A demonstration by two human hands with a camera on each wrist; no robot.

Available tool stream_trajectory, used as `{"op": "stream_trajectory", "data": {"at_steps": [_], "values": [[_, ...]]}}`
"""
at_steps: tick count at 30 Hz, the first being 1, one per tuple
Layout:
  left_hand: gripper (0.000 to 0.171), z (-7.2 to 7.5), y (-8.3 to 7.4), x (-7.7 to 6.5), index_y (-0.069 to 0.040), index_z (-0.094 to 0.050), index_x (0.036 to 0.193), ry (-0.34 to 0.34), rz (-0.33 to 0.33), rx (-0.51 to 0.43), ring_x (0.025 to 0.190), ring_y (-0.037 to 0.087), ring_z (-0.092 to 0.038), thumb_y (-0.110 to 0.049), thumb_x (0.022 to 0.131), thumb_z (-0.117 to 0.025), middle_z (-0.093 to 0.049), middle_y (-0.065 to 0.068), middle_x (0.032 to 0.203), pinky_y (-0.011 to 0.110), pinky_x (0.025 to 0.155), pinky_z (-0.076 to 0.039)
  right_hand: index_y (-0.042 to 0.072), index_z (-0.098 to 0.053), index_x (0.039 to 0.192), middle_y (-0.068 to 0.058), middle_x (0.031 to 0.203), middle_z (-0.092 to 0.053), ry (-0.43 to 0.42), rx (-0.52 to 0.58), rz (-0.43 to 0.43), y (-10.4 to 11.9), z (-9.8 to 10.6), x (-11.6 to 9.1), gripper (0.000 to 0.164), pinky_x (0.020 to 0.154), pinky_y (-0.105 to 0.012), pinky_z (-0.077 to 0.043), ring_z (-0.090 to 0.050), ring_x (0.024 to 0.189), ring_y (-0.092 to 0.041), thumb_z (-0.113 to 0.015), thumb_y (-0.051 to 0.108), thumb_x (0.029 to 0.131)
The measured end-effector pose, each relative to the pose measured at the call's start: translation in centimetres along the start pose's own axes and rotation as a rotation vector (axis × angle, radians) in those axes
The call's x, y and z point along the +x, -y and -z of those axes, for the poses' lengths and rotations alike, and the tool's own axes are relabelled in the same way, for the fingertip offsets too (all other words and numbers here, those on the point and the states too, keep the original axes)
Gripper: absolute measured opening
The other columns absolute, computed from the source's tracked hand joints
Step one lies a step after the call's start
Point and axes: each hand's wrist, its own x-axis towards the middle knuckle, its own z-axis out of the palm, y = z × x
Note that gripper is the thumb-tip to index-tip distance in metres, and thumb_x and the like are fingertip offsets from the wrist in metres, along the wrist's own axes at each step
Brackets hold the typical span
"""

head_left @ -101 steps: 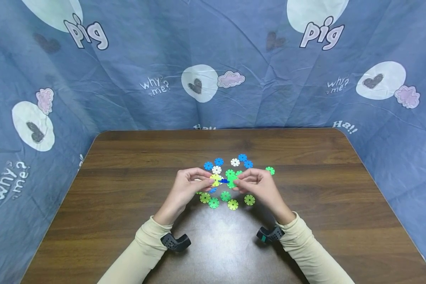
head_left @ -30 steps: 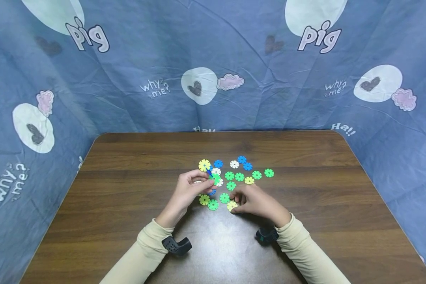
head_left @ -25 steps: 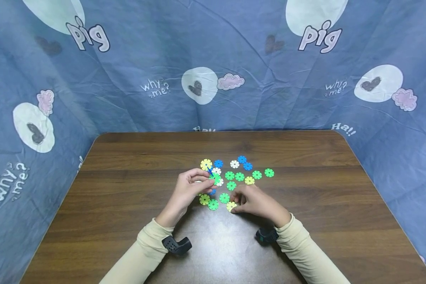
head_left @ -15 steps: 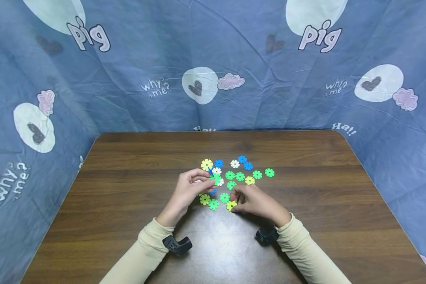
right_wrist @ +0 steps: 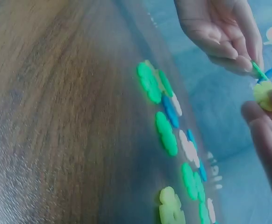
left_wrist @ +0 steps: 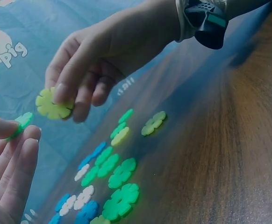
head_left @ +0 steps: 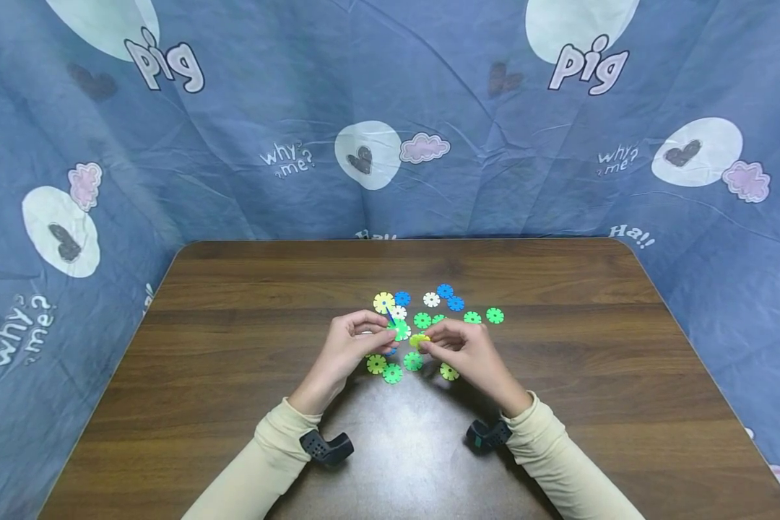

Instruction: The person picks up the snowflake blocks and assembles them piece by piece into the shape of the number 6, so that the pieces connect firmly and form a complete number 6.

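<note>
Yellow disc (head_left: 419,340) at right hand (head_left: 464,350) fingertips, pinched thumb-to-finger, just beside but apart from the green disc (head_left: 399,330). Left hand (head_left: 354,339) pinches that green disc, edge-on blue disc (head_left: 391,315) between it and a second yellow disc (head_left: 383,302). Loose discs (head_left: 412,361) lie below on wooden table (head_left: 234,361).

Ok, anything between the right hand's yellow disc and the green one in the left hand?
Nothing visible: only open air separates the yellow disc from the green disc; the loose discs lie lower, on the table.
</note>
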Motion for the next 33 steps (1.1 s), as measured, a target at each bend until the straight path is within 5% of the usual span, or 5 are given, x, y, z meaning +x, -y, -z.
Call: {"op": "stream_trajectory", "data": {"at_steps": [8,18,29,33], "values": [[0.024,-0.03,0.13,0.08,0.012,-0.065,0.109,0.006,0.010,-0.001,0.080,0.023,-0.078,0.000,0.091,-0.075,-0.076,0.002,0.082,0.047,0.085,-0.063,0.006,-0.077,0.096,-0.010,0.090,-0.081,-0.089,-0.043,0.126,0.41,-0.56,-0.14,0.007,0.067,-0.028,-0.064,-0.078,0.074,-0.026,-0.079,0.004,0.089],[0.021,-0.13,-0.07,0.04,0.010,-0.066,0.107,0.009,0.035,-0.007,0.079,0.022,-0.079,0.000,0.091,-0.075,-0.078,0.005,0.084,0.041,0.082,-0.065,0.006,-0.077,0.096,-0.009,0.089,-0.080,-0.146,-0.074,0.177,0.08,-0.87,-0.21,0.010,0.064,-0.027,-0.063,-0.077,0.071,-0.027,-0.080,0.001,0.088],[0.016,-0.13,-0.36,0.02,0.010,-0.066,0.103,0.048,0.055,-0.010,0.076,0.017,-0.079,0.000,0.092,-0.073,-0.079,0.005,0.086,0.037,0.079,-0.065,0.007,-0.080,0.096,-0.008,0.091,-0.081,-0.137,-0.182,0.313,0.10,-0.75,0.11,0.015,0.067,-0.024,-0.063,-0.079,0.078,-0.019,-0.080,-0.004,0.086],[0.012,-0.18,-0.45,-0.03,0.011,-0.066,0.099,0.076,0.034,0.001,0.076,0.017,-0.079,0.003,0.092,-0.072,-0.079,0.016,0.088,0.035,0.075,-0.065,0.005,-0.080,0.096,-0.010,0.092,-0.081,-0.121,-0.183,0.342,0.10,-0.64,0.13,0.016,0.068,-0.021,-0.062,-0.080,0.080,-0.022,-0.079,-0.007,0.085]]}}
